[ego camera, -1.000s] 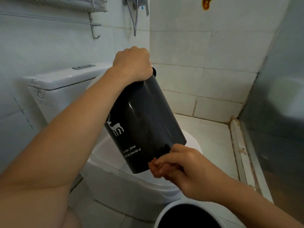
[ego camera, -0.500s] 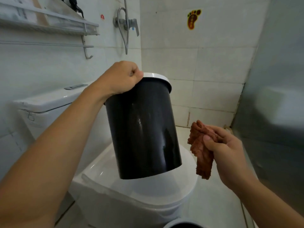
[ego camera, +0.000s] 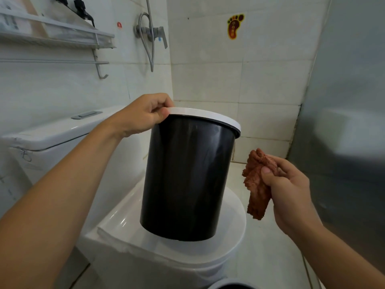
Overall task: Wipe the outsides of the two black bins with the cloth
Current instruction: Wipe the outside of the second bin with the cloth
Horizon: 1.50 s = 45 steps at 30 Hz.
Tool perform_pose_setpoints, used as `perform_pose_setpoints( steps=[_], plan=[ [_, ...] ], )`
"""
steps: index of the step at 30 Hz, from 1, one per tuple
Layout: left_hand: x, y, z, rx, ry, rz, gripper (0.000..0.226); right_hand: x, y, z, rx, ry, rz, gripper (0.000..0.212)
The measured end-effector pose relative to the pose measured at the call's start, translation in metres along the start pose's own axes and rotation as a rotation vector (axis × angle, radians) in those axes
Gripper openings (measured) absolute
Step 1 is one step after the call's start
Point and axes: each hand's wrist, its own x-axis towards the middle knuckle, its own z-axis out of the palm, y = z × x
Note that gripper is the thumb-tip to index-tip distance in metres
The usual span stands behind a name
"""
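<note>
- Left hand (ego camera: 143, 113) grips the white rim of the black bin (ego camera: 187, 176), held nearly upright over the closed toilet lid (ego camera: 129, 228).
- Right hand (ego camera: 291, 190) pinches the bunched brown cloth (ego camera: 256, 190), just beside the bin, apart from it.
- Second bin's rim (ego camera: 231, 285) shows at the bottom edge.

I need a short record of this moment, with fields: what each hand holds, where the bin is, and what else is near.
left hand: grips the white rim of the black bin
right hand: holds the brown cloth, apart from the bin
bin position: upright, above the closed toilet lid; contact unclear
second bin: only its rim shows at the bottom edge
wall: shelf, shower tap, foot sticker
</note>
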Motion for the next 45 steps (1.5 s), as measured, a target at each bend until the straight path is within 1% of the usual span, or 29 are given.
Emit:
perform_pose_setpoints(
  steps=[2, 5, 7, 9, 10, 13, 15, 18, 21, 25, 30, 34, 37, 40, 44, 45],
  plan=[
    [-0.002, 0.001, -0.008, -0.014, -0.045, -0.019, 0.036, 0.001, 0.001, -0.001, -0.013, 0.003, -0.015, 0.034],
    [-0.004, 0.002, -0.016, 0.046, -0.087, -0.066, 0.044, 0.000, 0.001, -0.001, -0.026, 0.000, -0.014, 0.033],
    [-0.004, 0.004, -0.016, 0.095, -0.117, -0.078, 0.038, -0.002, 0.000, 0.000, -0.028, -0.010, -0.014, 0.032],
    [-0.006, 0.009, -0.014, 0.097, -0.155, -0.085, 0.024, -0.006, 0.000, 0.001, -0.048, -0.037, -0.016, 0.032],
    [-0.007, 0.011, -0.012, 0.101, -0.165, -0.087, 0.022, -0.008, -0.001, 0.002, -0.055, -0.051, -0.016, 0.032],
    [-0.008, 0.015, -0.007, 0.151, -0.115, -0.085, 0.028, -0.019, -0.004, 0.007, -0.082, -0.087, -0.014, 0.032],
    [-0.011, 0.016, -0.007, 0.129, -0.074, -0.093, 0.026, -0.027, -0.004, 0.011, -0.106, -0.117, -0.011, 0.031],
    [-0.017, 0.020, -0.013, 0.066, -0.059, -0.123, 0.022, -0.036, -0.005, 0.016, -0.137, -0.142, -0.032, 0.030],
    [-0.022, 0.021, -0.017, 0.037, -0.042, -0.147, 0.023, -0.042, -0.005, 0.018, -0.183, -0.164, -0.058, 0.033],
    [-0.032, 0.020, -0.025, 0.045, -0.065, -0.153, 0.031, -0.048, -0.007, 0.016, -0.195, -0.177, -0.051, 0.035],
    [-0.037, 0.015, -0.034, 0.024, -0.101, -0.171, 0.039, -0.051, -0.011, 0.011, -0.185, -0.149, -0.034, 0.037],
    [-0.035, 0.019, -0.032, -0.007, -0.127, -0.154, 0.039, -0.050, -0.011, 0.010, -0.173, -0.145, -0.036, 0.037],
    [-0.032, 0.023, -0.031, 0.007, -0.153, -0.132, 0.038, -0.049, -0.009, 0.012, -0.212, -0.145, -0.067, 0.038],
    [-0.030, 0.026, -0.031, -0.003, -0.153, -0.120, 0.032, -0.049, -0.008, 0.016, -0.244, -0.166, -0.094, 0.043],
    [-0.027, 0.027, -0.029, -0.065, -0.137, -0.116, 0.011, -0.049, -0.010, 0.021, -0.260, -0.200, -0.121, 0.053],
    [-0.026, 0.028, -0.026, -0.062, -0.124, -0.115, 0.010, -0.049, -0.010, 0.021, -0.258, -0.203, -0.123, 0.053]
  ],
)
